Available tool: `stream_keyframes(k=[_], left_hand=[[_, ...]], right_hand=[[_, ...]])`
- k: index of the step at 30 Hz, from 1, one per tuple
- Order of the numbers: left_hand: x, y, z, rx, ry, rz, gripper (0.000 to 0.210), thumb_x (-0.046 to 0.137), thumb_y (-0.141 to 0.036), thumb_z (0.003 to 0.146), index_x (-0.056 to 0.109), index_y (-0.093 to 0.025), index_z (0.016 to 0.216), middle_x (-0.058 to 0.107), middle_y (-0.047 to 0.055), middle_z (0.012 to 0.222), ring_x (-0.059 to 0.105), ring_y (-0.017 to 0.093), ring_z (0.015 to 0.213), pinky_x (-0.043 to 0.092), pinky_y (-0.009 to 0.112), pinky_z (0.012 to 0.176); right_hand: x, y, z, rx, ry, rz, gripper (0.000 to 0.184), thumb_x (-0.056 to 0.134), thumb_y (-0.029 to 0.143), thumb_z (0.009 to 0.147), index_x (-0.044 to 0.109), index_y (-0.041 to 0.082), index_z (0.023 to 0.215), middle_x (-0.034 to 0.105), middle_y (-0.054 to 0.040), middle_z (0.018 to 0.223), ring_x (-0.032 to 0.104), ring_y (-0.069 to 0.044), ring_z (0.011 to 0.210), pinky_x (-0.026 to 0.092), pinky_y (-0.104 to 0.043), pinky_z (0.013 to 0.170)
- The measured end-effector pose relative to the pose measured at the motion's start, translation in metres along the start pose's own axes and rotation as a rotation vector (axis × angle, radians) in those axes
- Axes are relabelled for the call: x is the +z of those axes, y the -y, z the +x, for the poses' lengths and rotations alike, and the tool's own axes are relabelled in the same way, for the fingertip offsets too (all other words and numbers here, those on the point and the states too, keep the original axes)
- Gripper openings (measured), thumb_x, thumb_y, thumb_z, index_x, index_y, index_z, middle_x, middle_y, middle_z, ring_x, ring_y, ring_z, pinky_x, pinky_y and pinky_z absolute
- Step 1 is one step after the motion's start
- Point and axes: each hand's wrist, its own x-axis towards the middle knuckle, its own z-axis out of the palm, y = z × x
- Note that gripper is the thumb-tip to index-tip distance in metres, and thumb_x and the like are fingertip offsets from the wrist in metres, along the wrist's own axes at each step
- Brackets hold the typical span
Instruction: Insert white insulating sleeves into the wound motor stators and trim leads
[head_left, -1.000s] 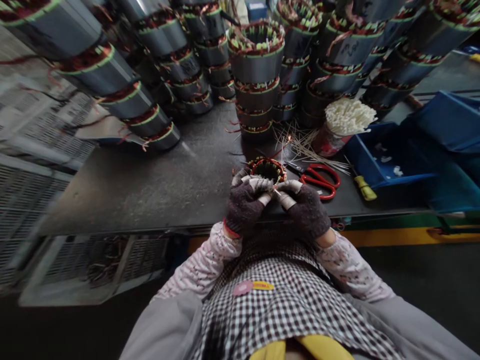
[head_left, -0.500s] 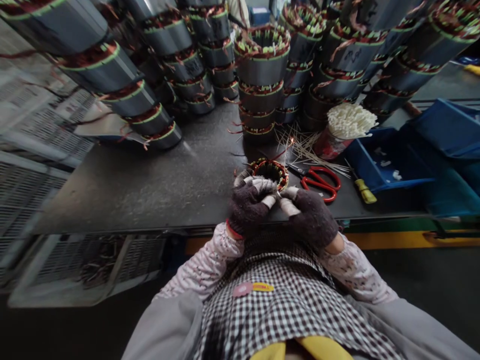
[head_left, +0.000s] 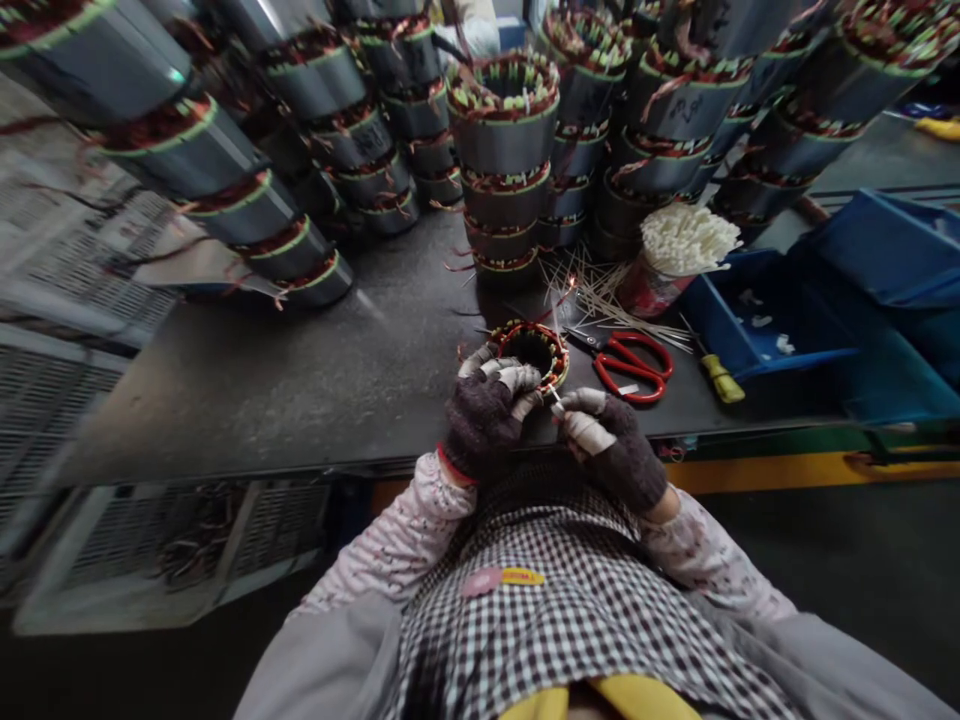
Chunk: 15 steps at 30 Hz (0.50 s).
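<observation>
A motor stator [head_left: 559,352] with red-brown windings and a pale green edge rests near the bench's front edge. My left hand [head_left: 487,410], in a dark fingerless glove with taped fingers, is closed around its near left side. My right hand [head_left: 611,435], gloved and taped the same way, pinches the end of a thin white tie [head_left: 553,394] at the near right rim. Another thin white strip [head_left: 556,318] stands up at the far right rim. The stator's near side is partly hidden by my left fingers.
Red-handled scissors [head_left: 634,368] lie right of the stator, with a yellow-handled tool [head_left: 721,378] beyond. Loose white ties [head_left: 592,295] lie before a red can [head_left: 649,285] full of them. Blue bins [head_left: 772,310] stand right; stator stacks [head_left: 502,200] line the back. White crates [head_left: 97,560] stand left.
My right hand has moved slightly away from the stator, drawing the white tie's end outward. The stator's opening shows more, and a white strip now stands at its far right rim.
</observation>
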Motion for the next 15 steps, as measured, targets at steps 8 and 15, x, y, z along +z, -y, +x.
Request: stream_keyframes(k=[8, 15], left_hand=[[-0.001, -0.011, 0.001, 0.039, 0.005, -0.018, 0.027, 0.064, -0.035, 0.098, 0.073, -0.019, 0.117, 0.084, 0.012, 0.109, 0.080, 0.030, 0.107, 0.053, 0.057, 0.120], [-0.002, -0.019, 0.008, -0.126, -0.018, -0.016, 0.011, 0.077, -0.035, 0.094, 0.078, -0.026, 0.087, 0.082, 0.000, 0.084, 0.078, 0.025, 0.083, 0.054, 0.056, 0.116]], right_hand=[[0.036, 0.027, 0.048, -0.250, -0.057, 0.052, 0.034, 0.077, 0.056, 0.089, 0.071, 0.022, 0.090, 0.070, -0.0001, 0.079, 0.059, -0.012, 0.064, 0.052, -0.027, 0.059], [-0.087, 0.025, 0.069, -0.400, -0.759, -0.173, 0.039, 0.068, 0.061, 0.095, 0.067, 0.023, 0.104, 0.070, 0.0002, 0.085, 0.064, -0.013, 0.067, 0.055, -0.025, 0.059]])
